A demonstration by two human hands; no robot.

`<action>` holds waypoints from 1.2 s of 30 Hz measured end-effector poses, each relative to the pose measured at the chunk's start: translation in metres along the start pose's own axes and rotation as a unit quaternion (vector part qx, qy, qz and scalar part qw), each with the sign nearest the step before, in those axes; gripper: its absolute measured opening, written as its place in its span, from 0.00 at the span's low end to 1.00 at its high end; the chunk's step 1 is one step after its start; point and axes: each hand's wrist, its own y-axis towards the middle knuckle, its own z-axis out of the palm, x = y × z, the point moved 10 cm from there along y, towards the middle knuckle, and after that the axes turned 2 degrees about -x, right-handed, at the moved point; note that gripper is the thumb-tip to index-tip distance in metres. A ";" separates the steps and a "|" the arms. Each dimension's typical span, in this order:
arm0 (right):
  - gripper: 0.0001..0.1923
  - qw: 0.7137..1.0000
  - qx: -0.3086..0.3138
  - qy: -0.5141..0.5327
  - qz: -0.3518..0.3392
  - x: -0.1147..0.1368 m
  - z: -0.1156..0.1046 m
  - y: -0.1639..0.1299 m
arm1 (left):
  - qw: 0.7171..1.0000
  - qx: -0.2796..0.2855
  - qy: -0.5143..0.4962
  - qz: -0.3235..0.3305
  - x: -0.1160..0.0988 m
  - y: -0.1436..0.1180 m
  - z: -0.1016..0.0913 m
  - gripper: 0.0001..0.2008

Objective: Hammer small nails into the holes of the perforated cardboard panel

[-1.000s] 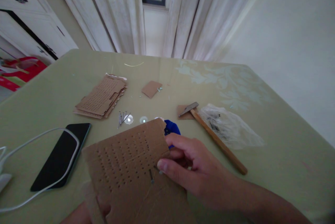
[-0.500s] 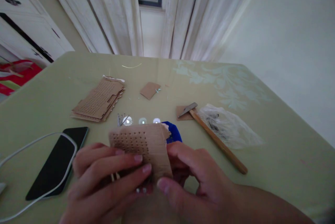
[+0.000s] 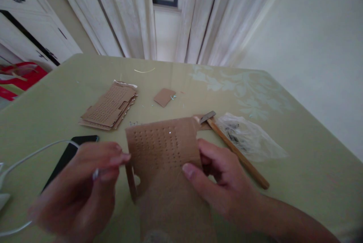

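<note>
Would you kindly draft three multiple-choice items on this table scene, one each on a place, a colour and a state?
1. Where does the hammer lie?
A. Right of the held cardboard
B. On the phone
C. On the cardboard stack

2. What colour is the table?
A. Red
B. Pale green
C. Black

3. How is the punched cardboard held?
A. Lying flat, untouched
B. Gripped at its right edge by the right hand
C. Pinned under the hammer

Answers:
1 A: the hammer rests on the table between the cardboard and the plastic bag.
2 B: the bare tabletop is pale green.
3 B: the right hand has its thumb on the sheet's face, lifting it off the table; the left hand is blurred beside its left edge.
</note>
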 end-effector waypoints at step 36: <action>0.18 0.991 -0.091 -0.087 0.045 -0.054 -0.072 0.060 | 0.975 0.193 0.045 -0.100 0.047 0.034 0.089 0.27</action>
